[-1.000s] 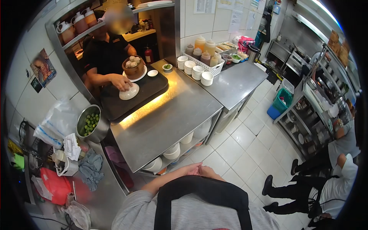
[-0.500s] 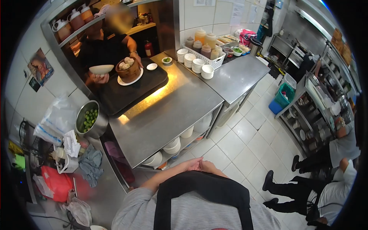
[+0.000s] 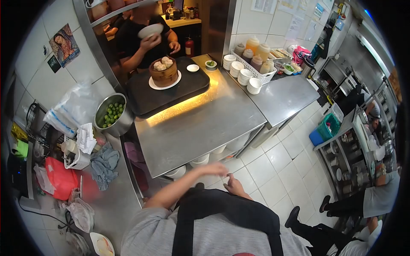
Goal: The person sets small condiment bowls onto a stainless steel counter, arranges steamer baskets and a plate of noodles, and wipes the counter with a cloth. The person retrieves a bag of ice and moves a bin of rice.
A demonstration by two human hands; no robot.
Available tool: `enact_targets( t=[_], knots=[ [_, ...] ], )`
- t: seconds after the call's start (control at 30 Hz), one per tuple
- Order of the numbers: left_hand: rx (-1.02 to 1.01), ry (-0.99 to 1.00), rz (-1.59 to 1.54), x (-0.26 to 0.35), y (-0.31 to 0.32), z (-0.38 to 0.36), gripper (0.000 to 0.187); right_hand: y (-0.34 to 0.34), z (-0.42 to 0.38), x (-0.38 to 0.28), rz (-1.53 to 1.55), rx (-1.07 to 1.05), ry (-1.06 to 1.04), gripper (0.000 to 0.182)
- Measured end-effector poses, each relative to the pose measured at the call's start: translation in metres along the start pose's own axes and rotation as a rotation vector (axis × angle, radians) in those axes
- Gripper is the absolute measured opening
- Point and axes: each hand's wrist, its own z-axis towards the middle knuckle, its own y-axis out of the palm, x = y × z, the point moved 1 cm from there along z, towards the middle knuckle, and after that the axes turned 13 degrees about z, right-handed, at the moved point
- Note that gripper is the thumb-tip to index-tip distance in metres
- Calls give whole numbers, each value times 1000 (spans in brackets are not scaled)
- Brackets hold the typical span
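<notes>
My left hand point(image 3: 216, 169) is lifted in front of my chest, just past the edge of the steel counter point(image 3: 188, 145). Motion smears its fingers. Slightly below and to the right is my right hand point(image 3: 234, 186), fingers curled in and nothing visible in them. A small gap parts the two hands. Across the counter, a dark tray point(image 3: 141, 100) carries a bamboo steamer point(image 3: 164, 76) of dumplings on a white plate point(image 3: 178, 82), beside a small white dish point(image 3: 192, 68). Behind it, a person's hand point(image 3: 150, 43) holds up a white bowl point(image 3: 150, 30).
A steel pot point(image 3: 124, 123) of green limes stands at the left, near a grey cloth point(image 3: 103, 164) and a red bag point(image 3: 61, 179). Stacked white bowls point(image 3: 254, 86) and a basket of sauce bottles point(image 3: 267, 78) line the back right. Two people are at the right by the shelves point(image 3: 337, 153).
My hands were together and have come apart, the left rising. The other person's hand has left the steamer, and their bowl is higher. My view has shifted, so the counter sits lower and further right.
</notes>
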Motion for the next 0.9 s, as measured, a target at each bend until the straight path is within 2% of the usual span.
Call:
enact_targets(
  t=[0.03,0.07,0.13,0.17,0.2,0.23,0.3,0.33,0.47,0.57,0.7,0.83,0.9],
  knots=[
    [72,172,29,18,-34,-17,29,-5,-3,3,16,-17,84,47],
    [263,246,-103,25,-71,-28,21,-10,-7,8,32,-32,168,49],
    [800,353,-119,43,-159,-54,12,-13,-20,41,-15,-114,256,49],
    [1162,332,-142,48,-198,-66,12,-15,-33,52,-55,-90,317,46],
    [1365,526,-139,29,-248,-69,15,-17,-41,61,-94,-64,378,43],
    [1557,215,75,18,-290,-81,21,-17,-49,68,-103,-48,422,43],
    [1855,-31,462,-2,-359,-89,37,-19,-60,83,-95,-9,504,42],
    [1724,-174,464,9,-371,-97,44,-18,-64,88,-86,11,534,42],
    [1567,-328,621,2,-424,-95,43,-7,-78,101,-38,72,628,41],
    [1459,-334,596,8,-436,-101,43,2,-81,102,1,104,667,40],
    [1370,-292,804,8,-449,-111,42,10,-74,102,30,114,687,39],
    [1297,-298,853,9,-458,-120,42,10,-63,103,36,108,686,38],
    [1269,-198,786,6,-462,-125,39,7,-60,102,36,106,686,37]
  ],
)
